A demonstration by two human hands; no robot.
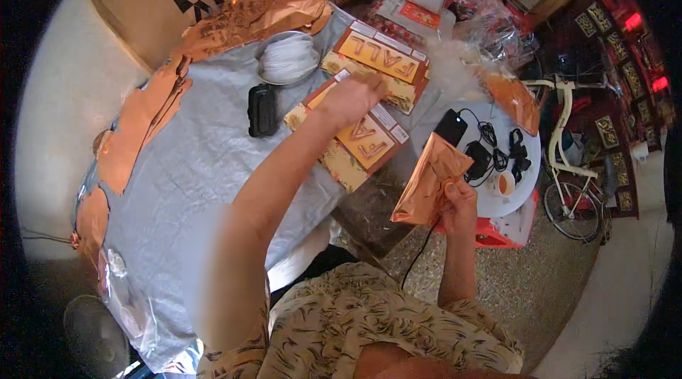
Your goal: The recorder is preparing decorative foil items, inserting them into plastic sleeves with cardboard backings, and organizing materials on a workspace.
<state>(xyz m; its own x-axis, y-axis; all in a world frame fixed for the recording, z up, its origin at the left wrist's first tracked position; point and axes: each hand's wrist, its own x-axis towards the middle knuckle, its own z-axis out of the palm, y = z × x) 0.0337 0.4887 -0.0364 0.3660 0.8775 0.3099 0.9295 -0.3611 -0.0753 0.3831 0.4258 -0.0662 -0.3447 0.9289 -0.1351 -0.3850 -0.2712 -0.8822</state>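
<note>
My left hand (355,98) is over the stacked printed packets, its fingers curled at the upper edge of the nearer packet (366,141). Whatever lies under those fingertips is hidden. A second orange and brown packet (376,59), also picturing balloon letters, lies just beyond. Off the table to the right, my right hand (458,205) grips a folded copper foil balloon (430,180), thumb on top and the flat foil slanting up to the left.
On the grey-covered table (206,152) are a bowl of white strips (288,59), a black case (262,110) and flat copper foil pieces (142,123) along the far and left edges. A round white stool (462,112) at right holds black cables. Beyond stands a bicycle (565,130).
</note>
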